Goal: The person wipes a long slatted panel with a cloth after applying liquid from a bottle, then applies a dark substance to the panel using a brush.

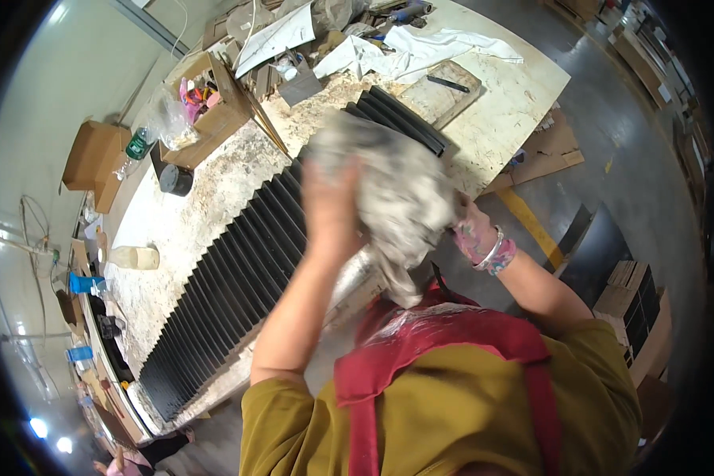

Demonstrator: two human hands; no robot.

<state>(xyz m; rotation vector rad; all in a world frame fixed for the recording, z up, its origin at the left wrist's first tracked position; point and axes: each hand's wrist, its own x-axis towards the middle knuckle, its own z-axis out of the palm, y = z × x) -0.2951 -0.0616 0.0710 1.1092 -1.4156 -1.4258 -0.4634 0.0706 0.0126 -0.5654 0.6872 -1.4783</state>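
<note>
A crumpled white rag (408,194) with grey stains is held up in front of me, blurred by motion. My left hand (332,206) grips its left side, its fingers smeared and partly hidden by the cloth. At the rag's right edge, my right hand (470,228) is closed on it, wearing a pink floral glove and a bracelet at the wrist. Beneath and beyond the rag, a long black pleated bellows (238,258) lies diagonally across the worktable. The rag covers part of the bellows, whose far end shows past it.
On the stained worktable (206,198) stand a cardboard box (214,119) of small items, a dark round container (175,180) and a whitish bottle (135,258). A white cloth (420,49) and a board with a black bar (448,83) lie at the far end. Cardboard stacks (631,305) stand at right.
</note>
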